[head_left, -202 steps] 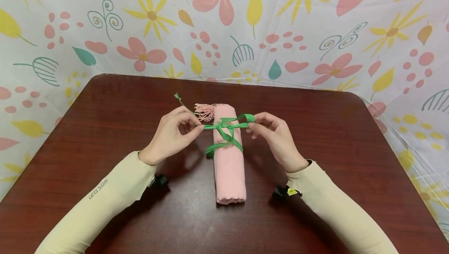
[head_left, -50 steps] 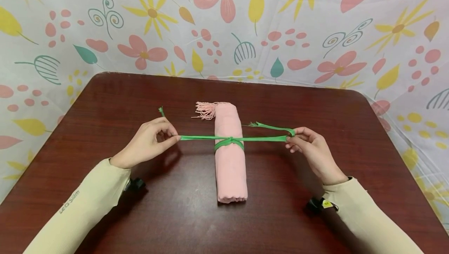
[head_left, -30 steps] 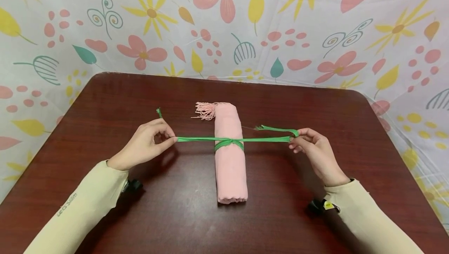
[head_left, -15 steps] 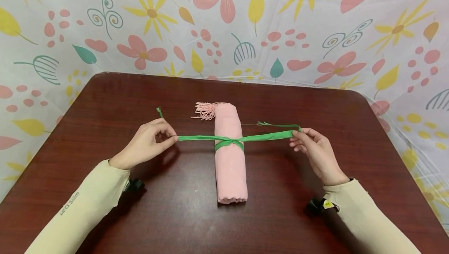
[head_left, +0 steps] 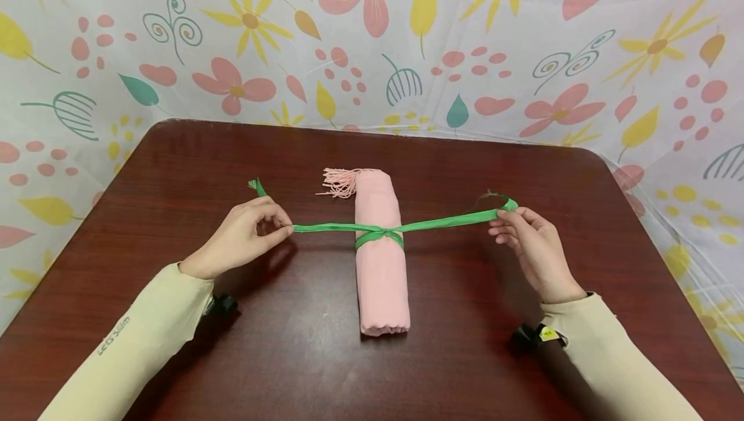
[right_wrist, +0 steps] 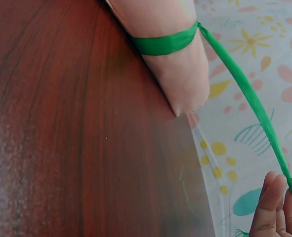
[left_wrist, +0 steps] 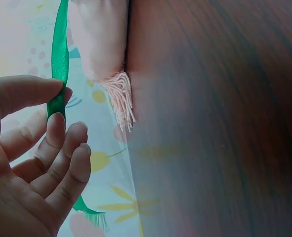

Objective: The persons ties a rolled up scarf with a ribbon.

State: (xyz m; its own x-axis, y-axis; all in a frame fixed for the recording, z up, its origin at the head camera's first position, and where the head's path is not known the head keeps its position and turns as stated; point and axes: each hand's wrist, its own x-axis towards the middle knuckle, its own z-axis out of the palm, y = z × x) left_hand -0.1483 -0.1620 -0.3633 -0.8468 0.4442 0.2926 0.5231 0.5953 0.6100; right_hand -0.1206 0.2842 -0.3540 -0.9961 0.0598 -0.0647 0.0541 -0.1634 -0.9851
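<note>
While both hands pull outward, the ribbon (head_left: 447,219) runs taut across the roll (head_left: 380,266), which lies lengthwise at the centre of the table (head_left: 174,169).

Left hand (head_left: 244,240):
- Thumb and forefinger pinch the ribbon's left strand near its end.
- In the left wrist view, the remaining fingers (left_wrist: 69,163) are loosely curled beside the ribbon (left_wrist: 59,59).
- A short frayed tail (head_left: 256,186) projects past the grip, up and away from the person.

Right hand (head_left: 537,250):
- Fingertips pinch the ribbon's right strand at its far end, slightly higher than the left grip.
- In the right wrist view, the fingers (right_wrist: 271,210) close on the ribbon (right_wrist: 244,84) at the frame's lower right corner.
- A thin frayed end curls just beyond the grip.

Ribbon and roll:
- One band of ribbon encircles the roll at about mid-length.
- Both strands cross at a flat knot (head_left: 378,234) on top of the roll and leave it in opposite directions.
- Each strand hangs clear of the table between knot and hand.
- The pink roll has a fringe (head_left: 340,182) at its far end, spreading to the left.
- The near end of the roll faces the person.

Surroundings:
- A flower-print cloth (head_left: 372,40) stands behind and beside the table.
- Both forearms wear cream sleeves (head_left: 139,337).
</note>
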